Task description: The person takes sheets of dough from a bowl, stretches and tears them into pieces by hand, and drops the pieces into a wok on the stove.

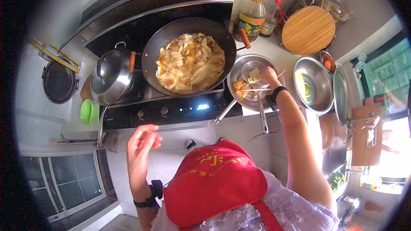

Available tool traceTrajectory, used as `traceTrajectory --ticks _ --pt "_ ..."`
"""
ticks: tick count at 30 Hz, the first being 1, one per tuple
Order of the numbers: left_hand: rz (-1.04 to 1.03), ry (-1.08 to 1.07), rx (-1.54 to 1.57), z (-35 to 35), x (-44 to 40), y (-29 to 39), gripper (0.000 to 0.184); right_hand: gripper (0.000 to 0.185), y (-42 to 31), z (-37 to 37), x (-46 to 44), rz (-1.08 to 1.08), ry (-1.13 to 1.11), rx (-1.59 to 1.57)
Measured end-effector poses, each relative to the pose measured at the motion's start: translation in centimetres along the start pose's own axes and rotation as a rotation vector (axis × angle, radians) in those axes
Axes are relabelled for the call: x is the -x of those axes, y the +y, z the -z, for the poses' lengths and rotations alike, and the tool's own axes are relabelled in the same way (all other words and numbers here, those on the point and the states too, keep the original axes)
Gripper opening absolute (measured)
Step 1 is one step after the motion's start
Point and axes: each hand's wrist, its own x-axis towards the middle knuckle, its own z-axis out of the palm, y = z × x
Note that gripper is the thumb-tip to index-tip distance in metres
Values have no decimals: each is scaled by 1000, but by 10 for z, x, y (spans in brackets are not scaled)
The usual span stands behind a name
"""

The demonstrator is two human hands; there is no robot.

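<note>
Ladle (249, 65) is in the steel bowl (235, 72) on the tabletop (290, 57), just beside the wok (150, 66), its cup right under the fingers of my right hand (269, 77). Those are curled narrow at the pale pieces (254, 75); can't tell if they grip one. My left hand (143, 143) is up near the stove front (154, 113), fingers half open.

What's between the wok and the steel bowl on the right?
In the head view, a steel basin holding food pieces and utensils, the right hand over it.
</note>
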Motion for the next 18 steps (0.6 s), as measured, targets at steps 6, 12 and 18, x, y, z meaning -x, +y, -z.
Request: traceTrajectory --ticks 6,12,18 --pt "-53 -99 65 2 -11 6 18 29 -3 46 18 305 61 -426" --pt "-49 -251 135 -1 -31 13 16 13 -41 158 80 344 120 -705" --pt "-56 -495 203 -23 -57 34 17 12 -101 270 157 446 111 -1004"
